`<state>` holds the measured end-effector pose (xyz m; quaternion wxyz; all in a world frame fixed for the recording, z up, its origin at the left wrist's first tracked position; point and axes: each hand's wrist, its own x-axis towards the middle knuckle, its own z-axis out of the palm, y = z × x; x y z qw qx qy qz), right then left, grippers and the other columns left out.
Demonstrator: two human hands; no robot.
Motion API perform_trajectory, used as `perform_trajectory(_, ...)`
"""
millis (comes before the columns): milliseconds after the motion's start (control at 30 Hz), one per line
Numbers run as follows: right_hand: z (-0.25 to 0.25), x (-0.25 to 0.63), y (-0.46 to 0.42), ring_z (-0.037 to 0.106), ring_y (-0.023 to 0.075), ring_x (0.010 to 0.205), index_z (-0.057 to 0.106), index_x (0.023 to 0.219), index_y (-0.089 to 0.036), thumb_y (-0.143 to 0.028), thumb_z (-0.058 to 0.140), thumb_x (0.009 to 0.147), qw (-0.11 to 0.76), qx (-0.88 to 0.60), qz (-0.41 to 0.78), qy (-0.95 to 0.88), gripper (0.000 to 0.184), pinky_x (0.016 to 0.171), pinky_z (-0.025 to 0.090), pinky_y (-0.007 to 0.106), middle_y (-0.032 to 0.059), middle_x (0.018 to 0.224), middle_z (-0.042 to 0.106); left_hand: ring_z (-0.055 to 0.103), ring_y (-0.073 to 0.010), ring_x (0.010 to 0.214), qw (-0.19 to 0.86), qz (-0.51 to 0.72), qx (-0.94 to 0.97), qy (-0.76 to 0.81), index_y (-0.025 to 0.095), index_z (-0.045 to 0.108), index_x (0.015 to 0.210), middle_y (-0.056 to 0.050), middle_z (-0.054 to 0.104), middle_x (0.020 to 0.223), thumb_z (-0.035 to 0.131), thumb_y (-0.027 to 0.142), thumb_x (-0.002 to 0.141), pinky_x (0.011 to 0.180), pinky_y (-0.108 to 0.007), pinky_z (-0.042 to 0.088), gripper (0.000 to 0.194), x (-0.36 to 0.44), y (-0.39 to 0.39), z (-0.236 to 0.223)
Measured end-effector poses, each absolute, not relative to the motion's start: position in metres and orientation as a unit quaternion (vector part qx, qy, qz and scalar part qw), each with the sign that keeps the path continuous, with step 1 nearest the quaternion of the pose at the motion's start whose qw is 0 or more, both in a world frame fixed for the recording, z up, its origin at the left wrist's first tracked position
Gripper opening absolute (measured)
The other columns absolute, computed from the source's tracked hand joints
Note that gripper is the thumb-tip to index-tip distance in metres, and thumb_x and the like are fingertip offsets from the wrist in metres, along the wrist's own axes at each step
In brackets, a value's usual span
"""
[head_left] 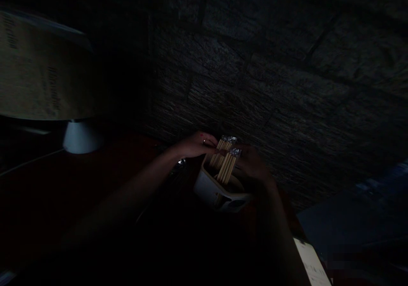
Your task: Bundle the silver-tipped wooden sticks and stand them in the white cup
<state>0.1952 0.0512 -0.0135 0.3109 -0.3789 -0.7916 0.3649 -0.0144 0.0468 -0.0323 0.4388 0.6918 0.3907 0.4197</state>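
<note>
Two bundles of thin pale sticks with shiny, foil-like tops stand tilted in a light, open box-like container; one is the rear bundle (218,158), the other the front bundle (227,169). My left hand (199,145), with a ring on a finger, comes from the left, its fingers closed at the upper part of the sticks. From the right, my right hand (251,162) closes at the top of the front bundle, its fingers mostly lost in shadow. The container (207,188) has a dark opening in its near side. Darkness hides its inside.
A lamp with a printed shade (41,69) and a pale cone base (81,137) stands at left on a dark reddish table (38,171). Behind rises a stone-block wall (219,56). A lit phone-like screen (310,260) lies at lower right, and a small shiny object (181,162) sits left of the container.
</note>
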Motion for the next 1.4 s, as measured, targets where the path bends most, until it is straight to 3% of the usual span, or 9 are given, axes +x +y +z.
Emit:
perform_trajectory(300, -0.007, 0.211, 0.056, 0.068, 0.0278, 0.098, 0.076, 0.096, -0.019, -0.043, 0.073, 0.071, 0.296, -0.348, 0.384, -0.802, 0.034, 0.092, 0.048, 0.041, 0.0061, 0.101, 0.075, 0.066, -0.0176, 0.084, 0.437, 0.393, 0.718, 0.374, 0.013, 0.069, 0.097, -0.004, 0.072, 0.089, 0.072, 0.025, 0.069, 0.074, -0.026, 0.046, 0.030, -0.014, 0.046, -0.034)
perform_trajectory(467, 0.002, 0.225, 0.052, 0.067, 0.0238, 0.097, 0.074, 0.100, -0.020, -0.045, 0.071, 0.075, 0.331, -0.396, 0.376, -0.769, 0.036, 0.090, 0.049, 0.037, 0.0058, 0.103, 0.074, 0.067, -0.0207, 0.090, 0.446, 0.399, 0.717, 0.358, 0.014, 0.070, 0.102, -0.007, 0.073, 0.097, 0.072, 0.022, 0.069, 0.079, -0.030, 0.049, 0.034, -0.013, 0.047, -0.035)
perform_trajectory(600, 0.013, 0.232, 0.043, 0.067, 0.0184, 0.082, 0.073, 0.093, -0.016, -0.053, 0.063, 0.080, 0.372, -0.424, 0.358, -0.744, 0.040, 0.078, 0.052, 0.032, 0.0078, 0.092, 0.074, 0.067, -0.0218, 0.095, 0.453, 0.423, 0.701, 0.353, 0.016, 0.070, 0.100, -0.008, 0.073, 0.102, 0.075, 0.020, 0.066, 0.083, -0.032, 0.050, 0.034, -0.013, 0.046, -0.034)
perform_trajectory(700, 0.020, 0.232, 0.035, 0.066, 0.0169, 0.082, 0.073, 0.096, -0.018, -0.052, 0.059, 0.083, 0.334, -0.415, 0.363, -0.764, 0.038, 0.076, 0.052, 0.030, 0.0061, 0.092, 0.073, 0.067, -0.0219, 0.095, 0.458, 0.435, 0.681, 0.371, 0.016, 0.068, 0.101, -0.008, 0.074, 0.100, 0.077, 0.022, 0.065, 0.083, -0.033, 0.050, 0.037, -0.015, 0.044, -0.031)
perform_trajectory(833, 0.020, 0.225, 0.026, 0.066, 0.0187, 0.098, 0.070, 0.107, -0.022, -0.044, 0.067, 0.080, 0.251, -0.350, 0.437, -0.790, 0.035, 0.085, 0.051, 0.031, 0.0035, 0.107, 0.072, 0.066, -0.0225, 0.101, 0.437, 0.427, 0.680, 0.405, 0.016, 0.065, 0.108, -0.009, 0.072, 0.106, 0.077, 0.027, 0.068, 0.091, -0.037, 0.048, 0.044, -0.022, 0.039, -0.022)
perform_trajectory(1067, 0.016, 0.217, 0.027, 0.065, 0.0149, 0.080, 0.071, 0.097, -0.020, -0.042, 0.070, 0.077, 0.211, -0.302, 0.452, -0.812, 0.030, 0.070, 0.050, 0.027, 0.0003, 0.089, 0.072, 0.065, -0.0220, 0.103, 0.415, 0.419, 0.677, 0.441, 0.019, 0.062, 0.113, -0.008, 0.070, 0.109, 0.075, 0.032, 0.072, 0.094, -0.037, 0.048, 0.045, -0.021, 0.030, -0.010)
perform_trajectory(1200, 0.019, 0.241, 0.035, 0.065, 0.0175, 0.094, 0.071, 0.108, -0.022, -0.043, 0.070, 0.077, 0.238, -0.308, 0.460, -0.798, 0.037, 0.083, 0.050, 0.030, 0.0028, 0.104, 0.072, 0.065, -0.0233, 0.105, 0.439, 0.404, 0.666, 0.447, 0.019, 0.059, 0.118, -0.009, 0.069, 0.113, 0.075, 0.035, 0.073, 0.093, -0.037, 0.048, 0.050, -0.011, 0.028, -0.009)
perform_trajectory(1333, 0.016, 0.260, 0.047, 0.066, 0.0167, 0.081, 0.071, 0.107, -0.018, -0.044, 0.068, 0.078, 0.278, -0.375, 0.441, -0.766, 0.039, 0.074, 0.051, 0.030, 0.0047, 0.093, 0.073, 0.065, -0.0239, 0.104, 0.444, 0.413, 0.651, 0.457, 0.018, 0.057, 0.119, -0.010, 0.070, 0.113, 0.075, 0.035, 0.072, 0.095, -0.038, 0.048, 0.053, -0.003, 0.026, -0.009)
perform_trajectory(1400, 0.011, 0.256, 0.052, 0.066, 0.0171, 0.086, 0.071, 0.107, -0.018, -0.040, 0.068, 0.077, 0.319, -0.380, 0.416, -0.762, 0.037, 0.080, 0.051, 0.031, 0.0046, 0.096, 0.073, 0.065, -0.0245, 0.103, 0.443, 0.421, 0.643, 0.461, 0.017, 0.056, 0.119, -0.010, 0.069, 0.113, 0.076, 0.034, 0.070, 0.095, -0.039, 0.047, 0.056, 0.000, 0.026, -0.009)
